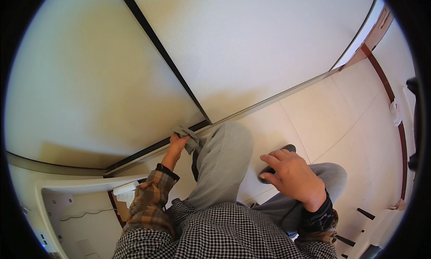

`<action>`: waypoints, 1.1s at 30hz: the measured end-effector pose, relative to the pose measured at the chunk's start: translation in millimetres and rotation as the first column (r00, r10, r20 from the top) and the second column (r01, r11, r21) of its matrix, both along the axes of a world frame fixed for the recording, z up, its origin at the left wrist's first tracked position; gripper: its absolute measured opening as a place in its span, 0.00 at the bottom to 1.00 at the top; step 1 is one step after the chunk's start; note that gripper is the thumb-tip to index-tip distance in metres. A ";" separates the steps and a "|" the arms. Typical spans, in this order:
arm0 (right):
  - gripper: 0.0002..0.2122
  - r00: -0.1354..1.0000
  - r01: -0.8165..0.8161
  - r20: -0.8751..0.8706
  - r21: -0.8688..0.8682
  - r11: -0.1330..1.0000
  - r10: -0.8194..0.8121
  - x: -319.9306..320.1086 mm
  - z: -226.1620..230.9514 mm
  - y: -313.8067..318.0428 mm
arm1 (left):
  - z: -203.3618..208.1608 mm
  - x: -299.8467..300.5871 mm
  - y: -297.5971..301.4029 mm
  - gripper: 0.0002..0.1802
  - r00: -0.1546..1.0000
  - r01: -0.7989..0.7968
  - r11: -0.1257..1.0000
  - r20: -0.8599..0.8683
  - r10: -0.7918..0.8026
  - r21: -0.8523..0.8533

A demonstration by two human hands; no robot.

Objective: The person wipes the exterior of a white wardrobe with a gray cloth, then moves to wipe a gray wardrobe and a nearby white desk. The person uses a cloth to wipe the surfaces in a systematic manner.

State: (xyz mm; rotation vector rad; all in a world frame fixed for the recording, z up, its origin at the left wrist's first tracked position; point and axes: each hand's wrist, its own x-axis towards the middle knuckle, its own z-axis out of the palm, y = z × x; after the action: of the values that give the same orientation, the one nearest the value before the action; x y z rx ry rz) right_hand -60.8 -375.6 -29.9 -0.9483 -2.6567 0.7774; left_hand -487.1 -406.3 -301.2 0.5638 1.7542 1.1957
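Note:
My left hand (178,142) is closed round a grey cloth (190,141), which hangs down beside my left knee. The cloth is against the low end of a dark frame strip (168,142) along the bottom of the left white sliding door panel (90,79). Part of the cloth is hidden behind my fingers and the knee. My right hand (289,171) hangs over my right leg, fingers stretched out and holding nothing. Under it, a dark shoe (268,174) shows in part on the floor.
A second white panel (269,43) adjoins along a black upright edge (166,57). A pale bottom rail (278,97) runs beside the tiled floor (332,120). White furniture (54,185) with a cable (87,214) stands at lower left. Dark-legged furniture (366,213) is at lower right.

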 end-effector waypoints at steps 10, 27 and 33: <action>0.19 0.973 0.187 0.145 -0.050 0.981 -0.178 50.7 -37.2 2.8 | -36.1 59.7 81.3 0.34 0.959 0.066 0.986 0.282 -0.021 -0.154; 0.18 0.964 0.257 -0.075 0.005 0.966 -0.256 42.5 -17.6 0.7 | 55.9 148.5 100.6 0.31 0.835 0.526 0.824 0.056 -0.547 0.211; 0.20 0.905 0.422 -0.073 0.019 0.906 -0.420 70.8 -20.4 -8.7 | 88.6 175.7 112.4 0.30 0.737 0.659 0.579 -0.257 -0.625 0.480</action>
State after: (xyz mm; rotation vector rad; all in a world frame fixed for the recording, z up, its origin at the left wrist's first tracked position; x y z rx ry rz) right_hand 10.0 -384.3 -50.4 -1.3946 -2.2726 0.6438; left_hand -311.4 -293.9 -212.6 1.4627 1.0320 1.1160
